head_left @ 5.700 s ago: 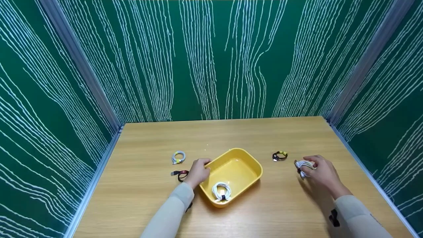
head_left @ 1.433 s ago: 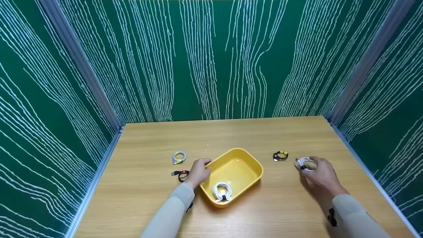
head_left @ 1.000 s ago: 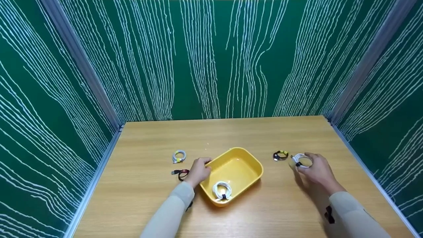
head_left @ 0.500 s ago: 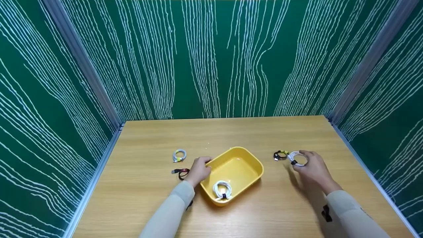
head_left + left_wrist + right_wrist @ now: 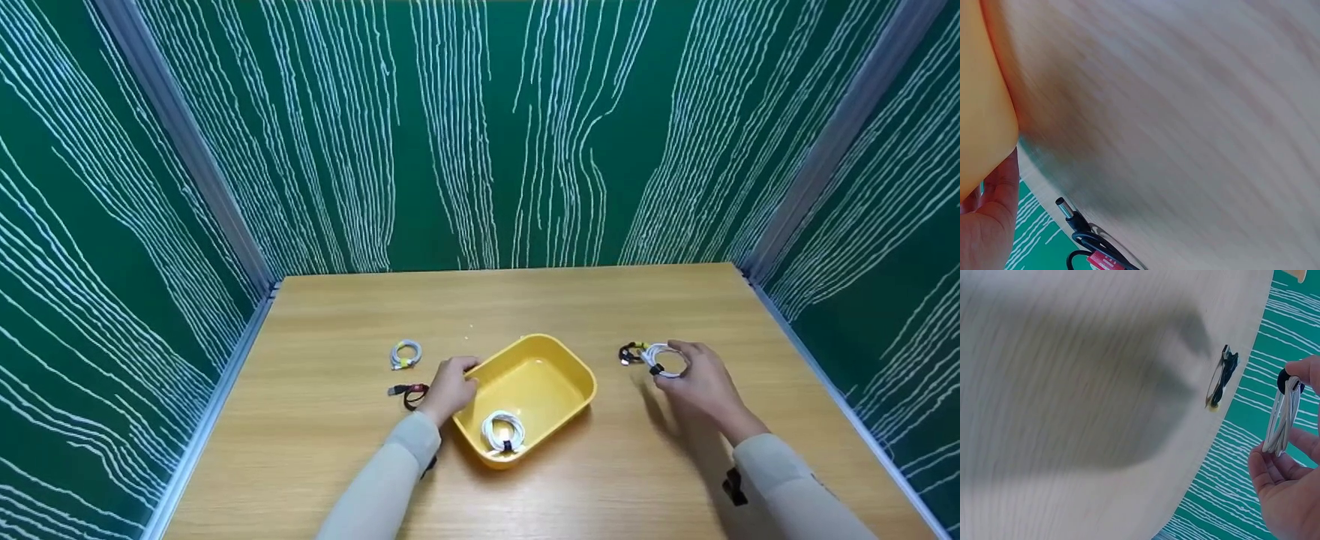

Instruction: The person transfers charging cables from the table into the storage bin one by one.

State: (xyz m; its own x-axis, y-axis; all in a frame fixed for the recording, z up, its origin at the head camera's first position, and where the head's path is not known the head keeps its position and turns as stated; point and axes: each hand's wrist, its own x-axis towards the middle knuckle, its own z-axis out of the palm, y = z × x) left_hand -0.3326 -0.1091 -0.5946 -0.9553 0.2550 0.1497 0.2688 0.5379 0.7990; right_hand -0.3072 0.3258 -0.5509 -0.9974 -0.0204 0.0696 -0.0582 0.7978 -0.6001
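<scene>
A yellow plastic bin (image 5: 536, 382) stands at an angle on the wooden table, and one white coiled cable (image 5: 503, 433) lies inside its near end. My left hand (image 5: 450, 390) grips the bin's left rim. My right hand (image 5: 701, 379) pinches a second white coiled cable (image 5: 661, 360), bound with a black tie, between thumb and fingers. In the right wrist view that held cable (image 5: 1283, 416) hangs above the table. Just beyond it in the head view lies a black coiled cable (image 5: 628, 353) with a yellow tie, partly overlapped by the white coil.
To the left of the bin lie a grey coiled cable (image 5: 406, 354) with yellow ties and a black cable (image 5: 411, 394) with a red tie, close to my left hand. Green walls (image 5: 442, 150) with white lines enclose the table (image 5: 337, 465) at the back and sides.
My right hand has lifted the white coiled cable off the table's right side and moved it left toward the black and yellow cable. My left hand and the bin have stayed put.
</scene>
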